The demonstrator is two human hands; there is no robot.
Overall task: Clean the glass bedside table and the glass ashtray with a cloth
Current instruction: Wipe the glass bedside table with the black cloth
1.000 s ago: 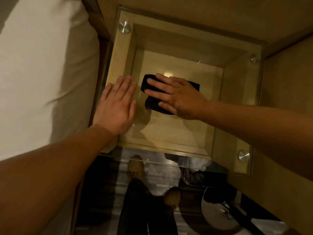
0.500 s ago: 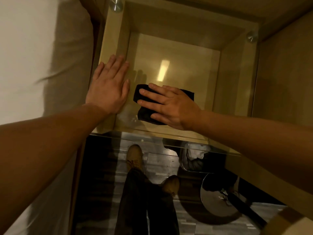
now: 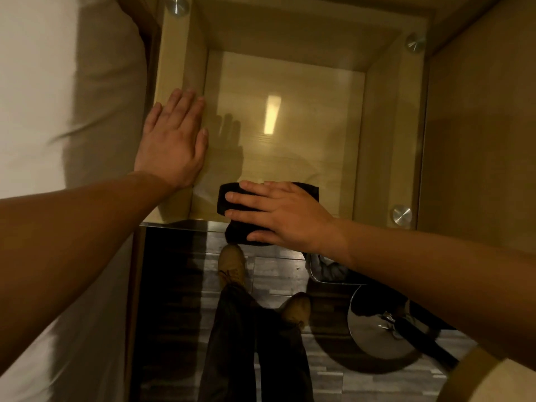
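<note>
Cloth (image 3: 226,197): black, folded, pressed flat beneath the right hand (image 3: 280,213) at the table's (image 3: 319,134) near edge; long axis lay crosswise; fingers were held straight, nothing gripped. Left hand (image 3: 174,137): spread flat on the glass, apart from the right, ahead and to its left. Remaining glass was judged to lie ahead of the right hand. Ashtray: not seen. Against half a second before: cloth and right hand had been drawn back from beside the left fingers; left hand unmoved.
</note>
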